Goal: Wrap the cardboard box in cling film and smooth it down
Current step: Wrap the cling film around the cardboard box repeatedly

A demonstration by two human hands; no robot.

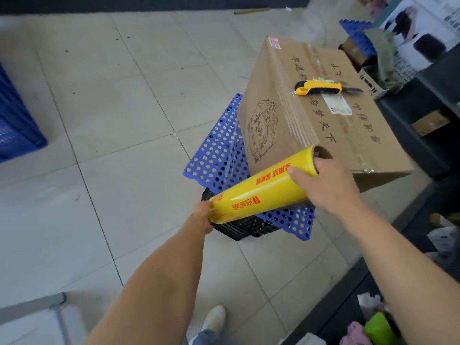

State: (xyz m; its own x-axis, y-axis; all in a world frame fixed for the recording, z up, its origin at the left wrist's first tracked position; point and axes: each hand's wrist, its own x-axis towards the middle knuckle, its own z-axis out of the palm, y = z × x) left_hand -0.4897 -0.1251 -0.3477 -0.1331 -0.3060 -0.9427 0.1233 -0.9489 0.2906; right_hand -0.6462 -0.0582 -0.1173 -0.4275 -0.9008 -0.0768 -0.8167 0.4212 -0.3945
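Observation:
A brown cardboard box (321, 125) with black writing rests on a blue perforated panel (219, 150) over a black crate (246, 227). Cling film bands show around its middle. I hold a yellow cling film roll (261, 185) slanted in front of the box's near corner. My left hand (202, 215) grips the roll's lower end. My right hand (326, 185) grips its upper end, fingers partly in the tube. A clear sheet of film (230, 155) stretches from the roll toward the box's left side.
A yellow and black utility knife (321, 87) lies on top of the box. Dark shelving (428, 125) stands to the right, a blue crate (15, 125) at the far left. Tiled floor spreads to the left. My shoe (214, 317) is near the bottom.

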